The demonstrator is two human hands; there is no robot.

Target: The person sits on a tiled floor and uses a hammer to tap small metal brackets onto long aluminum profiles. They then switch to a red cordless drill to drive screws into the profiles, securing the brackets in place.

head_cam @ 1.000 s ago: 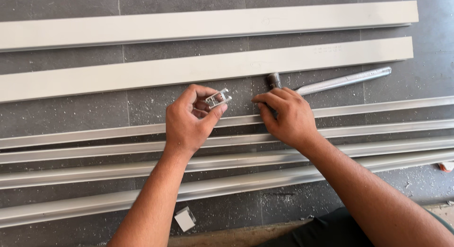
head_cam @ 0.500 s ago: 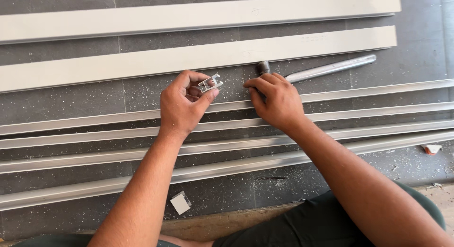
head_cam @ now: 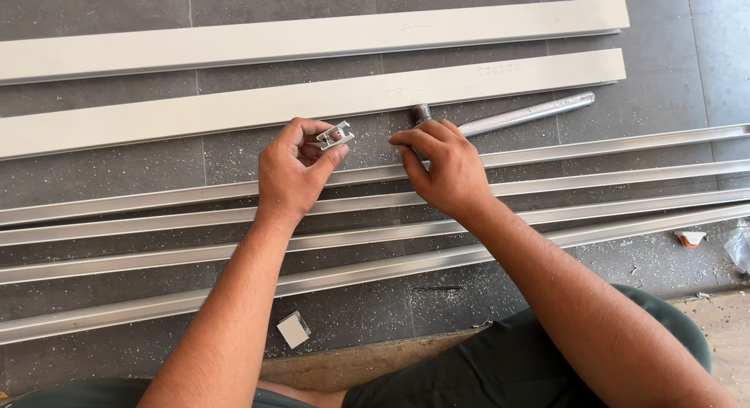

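I am watching from the head camera, and both hands are staying almost where they were a second ago; mostly the view is shifting a little. The left hand [head_cam: 293, 174] is still pinching a small metal clip [head_cam: 336, 135] between thumb and fingers, holding it just above the grey floor [head_cam: 117, 170], near the top rail [head_cam: 547, 153]. In the earlier pictures the clip was lying closer to the right hand; now the two are a bit more apart.

The right hand [head_cam: 445, 170] is curling its fingers over that rail, just beside the head of a hammer [head_cam: 523, 115]. I judge that the person is preparing the spot on the rail before fitting the clip there, so the work is only starting.

Whether the right fingers are gripping something small, I cannot tell, because the fingertips are hiding it. The hammer head is half covered by this hand. The rails and the two white bars [head_cam: 312, 37] are running out of the picture on both sides. A small white block [head_cam: 294, 329] is lying by the left arm.
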